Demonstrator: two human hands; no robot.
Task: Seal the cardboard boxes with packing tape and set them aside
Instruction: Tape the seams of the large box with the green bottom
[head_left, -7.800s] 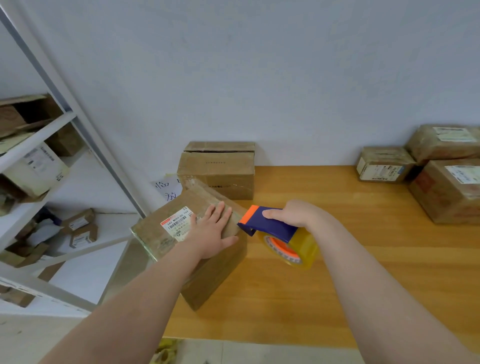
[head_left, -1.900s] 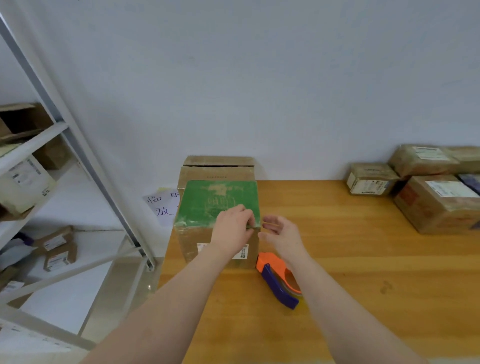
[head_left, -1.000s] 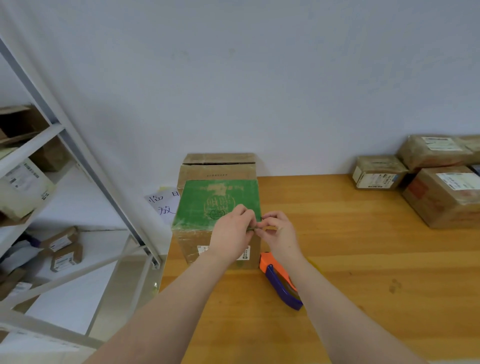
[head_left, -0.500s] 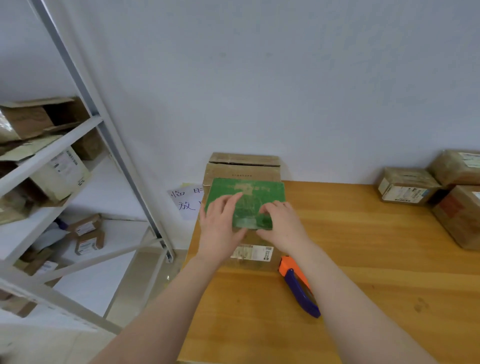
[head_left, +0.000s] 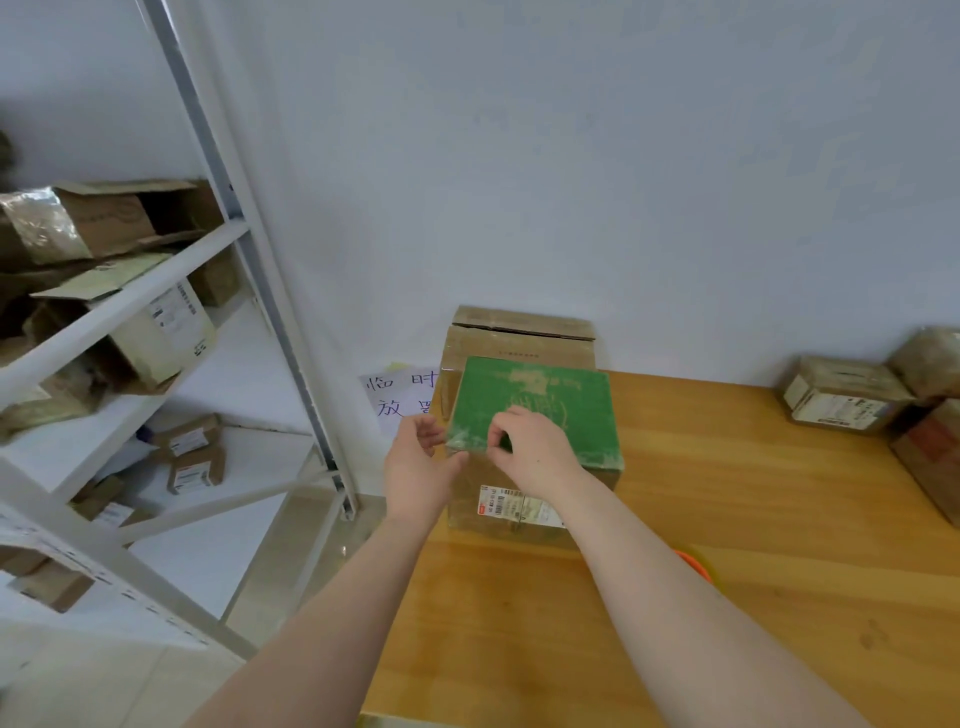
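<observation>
Here, the left hand is cupped round the near left corner of the box, with the thumb against the front face and the fingers curled toward the side. The right hand is set on the green top just beside that corner. Its fingers are curled and the tips pressed down. Whether a tape end is pinched under them cannot be told.

Step judged: tape is being rubbed down or checked at the corner, late in the sealing of this box. Next move, as judged: the corner is to be pressed flat, then the box taken by two opposite sides and lifted clear. A firm, level hold is called for, since the contents are unknown.

Box: brown cardboard. The top is green, scuffed, with faded pale print. A white barcode label sits low on the front face, and a glossy sheen there suggests film or tape. It stands upright, centre of frame, at the left end of the table. A second box is close behind it against the wall. Contact between the two cannot be made out.

An orange sliver, likely the dispenser, is seen right of the right forearm. Labelled parcels are noted at right edge, a handwritten note left of the box, and a shelf at far left.
</observation>
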